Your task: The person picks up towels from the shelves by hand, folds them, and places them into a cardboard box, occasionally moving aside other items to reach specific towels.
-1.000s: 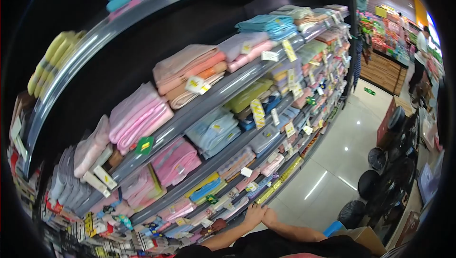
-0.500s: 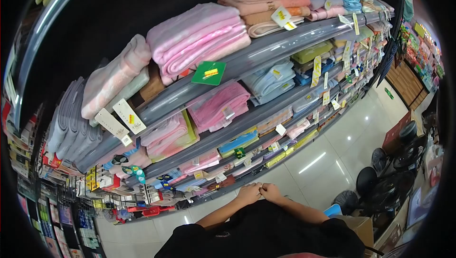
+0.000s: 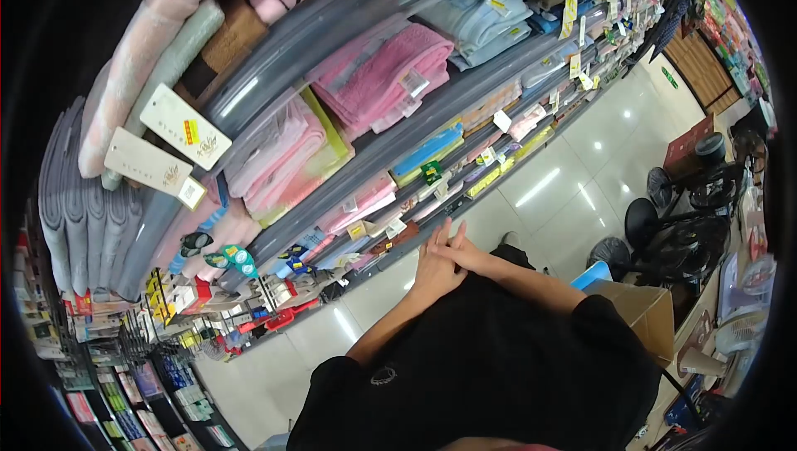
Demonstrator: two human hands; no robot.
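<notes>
In front of my black shirt, my left hand (image 3: 436, 272) and my right hand (image 3: 466, 254) touch each other. The right lies partly across the left, near its fingers. Fingers on both are stretched out, and no object shows in either. Beyond them are shelves of folded towels. Low on the rack nearest my hands are small packaged goods and a brown folded item (image 3: 396, 238). Higher up lie a bright pink towel (image 3: 390, 69), a pale pink towel (image 3: 278, 156) and light blue towels (image 3: 481, 24), all apart from my hands.
Grey shelf edges (image 3: 274, 78) run diagonally, hung with price tags (image 3: 184, 127). Grey folded towels (image 3: 87, 202) stand at left. Shiny tiled floor (image 3: 548, 202) lies right of the rack. A cardboard box (image 3: 639, 310) and black plastic-wrapped goods (image 3: 693, 239) are at my right.
My view has tilted down and turned, so the shelves sit higher. My hands have gone from clasped with bent fingers to stretched fingers, one over the other.
</notes>
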